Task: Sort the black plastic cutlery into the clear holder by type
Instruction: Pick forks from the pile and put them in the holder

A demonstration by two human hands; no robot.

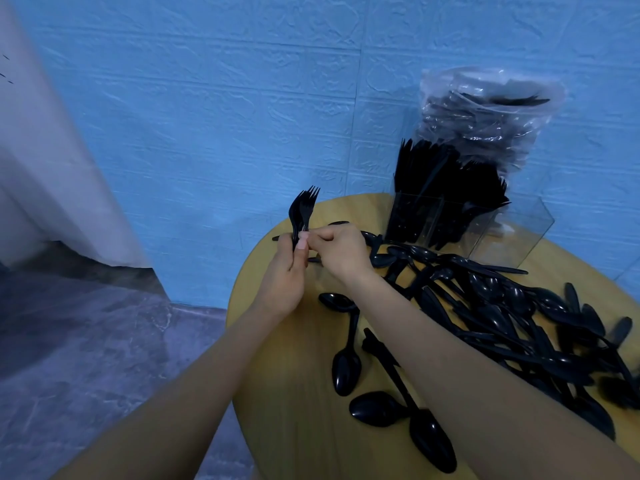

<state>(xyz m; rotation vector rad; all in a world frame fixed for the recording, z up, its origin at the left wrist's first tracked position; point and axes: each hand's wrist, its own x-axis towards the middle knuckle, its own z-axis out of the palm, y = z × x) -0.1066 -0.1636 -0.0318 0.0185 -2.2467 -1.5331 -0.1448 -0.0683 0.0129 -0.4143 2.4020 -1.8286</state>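
No brand, label or readable writing is showing on any item. The left hand (282, 271) is gripping a small bunch of black plastic forks (303, 211) by the handles, tines pointing upward, over the near-left edge of the round wooden table (277, 393). The right hand (337, 249) is lying just beside the left, its fingertips pinching at the handles of the same bunch. The loose cutlery pile (502, 313) is lying across the right part of the table; it is glossy, uniformly black, and is consisting mostly of spoons tangled with other pieces whose type cannot be told. Several single spoons (346, 368) are lying apart from the pile, nearer the person. The clear holder (485, 230) is standing at the far side of the table, its left compartments holding upright black cutlery, fork tines showing on top. A clear plastic bag (485, 123) of more black cutlery is standing behind it against the blue wall (207, 116).
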